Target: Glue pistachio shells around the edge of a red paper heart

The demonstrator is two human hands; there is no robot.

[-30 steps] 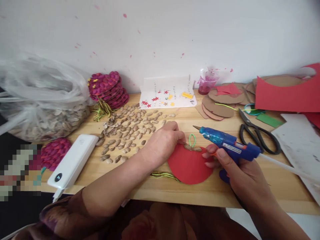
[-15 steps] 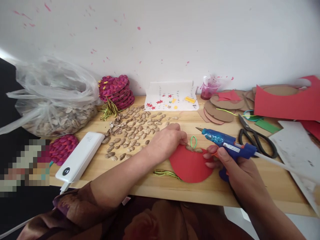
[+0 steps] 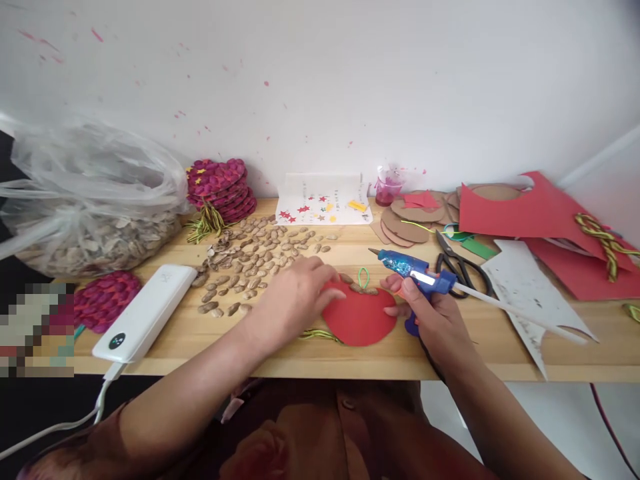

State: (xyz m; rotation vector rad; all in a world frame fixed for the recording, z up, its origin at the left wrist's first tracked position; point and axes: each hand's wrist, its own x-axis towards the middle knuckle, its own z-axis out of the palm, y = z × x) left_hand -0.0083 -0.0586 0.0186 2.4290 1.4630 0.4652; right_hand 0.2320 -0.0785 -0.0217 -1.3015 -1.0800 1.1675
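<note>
My right hand grips a blue glue gun with a long white glue stick running out of its back. The gun's nozzle points left, above the red card disc. Fingers of that same hand touch the disc's right edge. A green cord loop stands up from the top of the disc. Peanuts lie along its upper edge, one of them close to my left fingertips. My left hand hovers at the disc's upper left, thumb and fingers apart, with nothing visible in it. Yellow-green tassel threads stick out below.
Loose peanuts cover the table's left middle. A white power bank, a purple peanut disc and a bag of shells lie left. Black-handled scissors, cardboard discs and red card lie right.
My left hand has drawn back from the disc's top edge and its fingers have parted, uncovering a peanut there. The glue gun stays in my right hand. The view has shifted to the right.
</note>
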